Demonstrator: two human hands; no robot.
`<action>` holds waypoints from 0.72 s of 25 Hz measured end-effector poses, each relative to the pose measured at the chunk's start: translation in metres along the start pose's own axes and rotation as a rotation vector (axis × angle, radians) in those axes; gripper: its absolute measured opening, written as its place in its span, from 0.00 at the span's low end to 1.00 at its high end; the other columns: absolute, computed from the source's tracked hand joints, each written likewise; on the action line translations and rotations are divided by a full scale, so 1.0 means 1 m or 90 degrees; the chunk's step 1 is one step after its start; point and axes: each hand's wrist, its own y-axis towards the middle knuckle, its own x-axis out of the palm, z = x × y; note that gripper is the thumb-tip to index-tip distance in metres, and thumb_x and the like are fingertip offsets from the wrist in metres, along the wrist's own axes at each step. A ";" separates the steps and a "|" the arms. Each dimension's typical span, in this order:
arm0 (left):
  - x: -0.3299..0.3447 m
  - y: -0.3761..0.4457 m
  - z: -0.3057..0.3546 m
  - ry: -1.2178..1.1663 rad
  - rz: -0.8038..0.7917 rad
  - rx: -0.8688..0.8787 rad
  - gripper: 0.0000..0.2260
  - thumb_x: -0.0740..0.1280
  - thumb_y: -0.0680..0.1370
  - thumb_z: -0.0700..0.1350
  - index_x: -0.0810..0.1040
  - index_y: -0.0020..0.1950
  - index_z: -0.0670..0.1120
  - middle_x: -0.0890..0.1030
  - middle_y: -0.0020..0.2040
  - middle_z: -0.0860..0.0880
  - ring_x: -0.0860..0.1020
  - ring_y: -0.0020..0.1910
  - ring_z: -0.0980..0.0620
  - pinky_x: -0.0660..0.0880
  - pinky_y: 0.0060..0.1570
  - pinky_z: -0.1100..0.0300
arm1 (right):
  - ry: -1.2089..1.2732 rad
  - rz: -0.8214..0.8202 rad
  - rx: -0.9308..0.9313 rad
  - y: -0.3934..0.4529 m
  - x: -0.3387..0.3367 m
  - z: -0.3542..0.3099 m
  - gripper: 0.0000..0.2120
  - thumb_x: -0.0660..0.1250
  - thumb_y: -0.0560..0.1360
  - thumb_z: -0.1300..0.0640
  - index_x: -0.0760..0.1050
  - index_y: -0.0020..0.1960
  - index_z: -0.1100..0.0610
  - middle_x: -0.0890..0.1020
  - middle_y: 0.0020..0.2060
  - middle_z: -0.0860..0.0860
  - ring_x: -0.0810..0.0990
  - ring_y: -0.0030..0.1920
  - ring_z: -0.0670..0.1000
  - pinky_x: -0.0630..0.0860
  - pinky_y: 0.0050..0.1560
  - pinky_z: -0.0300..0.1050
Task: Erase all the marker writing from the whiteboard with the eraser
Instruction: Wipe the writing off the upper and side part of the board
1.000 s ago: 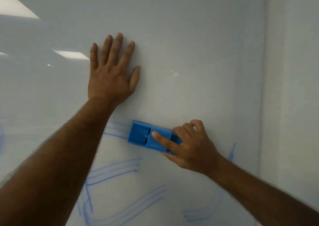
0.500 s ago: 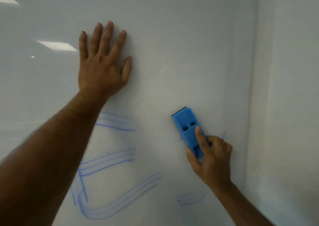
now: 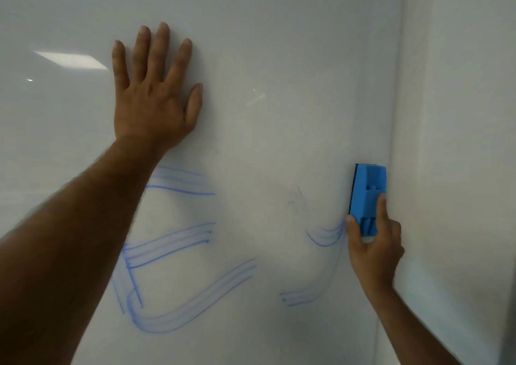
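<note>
The glossy whiteboard fills most of the view. My right hand grips a blue eraser, held upright and pressed flat on the board close to its right edge. My left hand lies flat on the board higher up at the left, fingers spread, holding nothing. Smeared blue marker strokes cover the lower middle of the board beside my left forearm. A smaller curved blue mark sits just left of my right hand, and short blue lines lie below it.
A plain white wall begins right of the board's vertical right edge. Ceiling lights reflect in the board's upper left. My left forearm crosses the lower left of the board and hides part of the strokes.
My right hand has swept the eraser rightward from under my left hand to the board's right edge, turning it from lying sideways to upright. My left hand stayed flat on the board.
</note>
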 end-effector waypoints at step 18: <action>0.002 -0.006 -0.002 -0.001 0.008 0.013 0.28 0.52 0.84 0.58 0.55 0.83 0.50 0.53 0.83 0.41 0.50 0.81 0.38 0.45 0.78 0.35 | -0.007 -0.054 -0.074 -0.059 0.000 -0.005 0.35 0.66 0.76 0.41 0.61 0.80 0.48 0.75 0.45 0.57 0.77 0.43 0.58 0.78 0.44 0.55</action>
